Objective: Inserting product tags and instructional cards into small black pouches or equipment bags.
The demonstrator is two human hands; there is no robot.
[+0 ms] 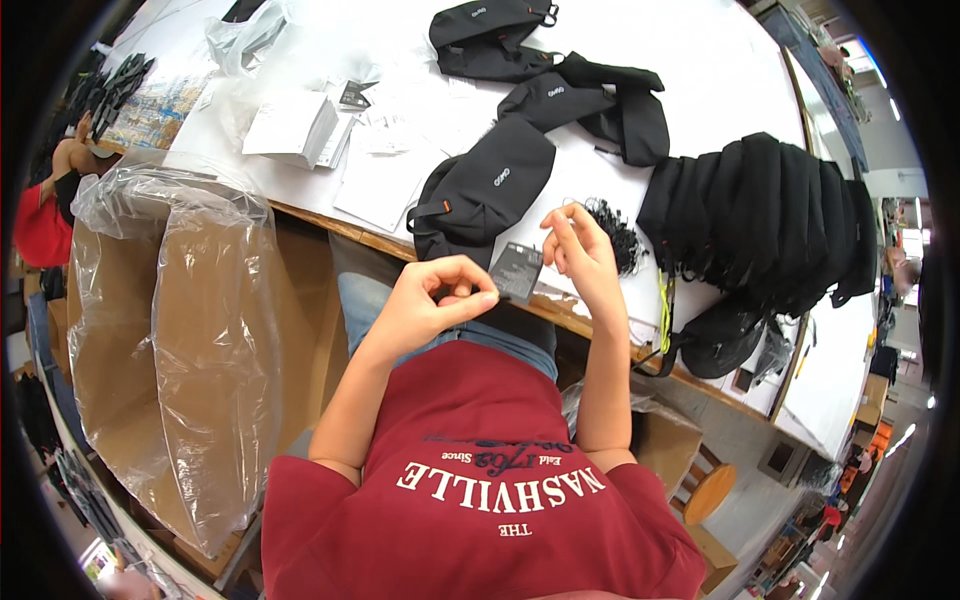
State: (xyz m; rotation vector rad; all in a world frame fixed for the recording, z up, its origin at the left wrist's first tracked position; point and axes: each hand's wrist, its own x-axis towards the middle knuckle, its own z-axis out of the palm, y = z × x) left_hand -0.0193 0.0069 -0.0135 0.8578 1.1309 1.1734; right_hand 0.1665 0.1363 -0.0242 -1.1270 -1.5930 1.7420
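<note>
Left hand (435,300) pinches tag (517,272) by its edge, frame centre, likely keeping its face clear. Right hand (584,252) half-curled beside it, can't tell if gripping. Bag (500,188) above, cords (624,243) right of centre, probably for reach.

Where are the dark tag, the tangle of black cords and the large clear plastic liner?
Dark tag (516,271): head view, middle of its face.
Black cords (628,243): head view, tangle's middle.
Clear plastic liner (215,330): head view, its side.

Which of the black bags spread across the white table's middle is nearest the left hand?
The black bag just beyond the left hand, at the near edge of the white table; the others lie farther back.
</note>
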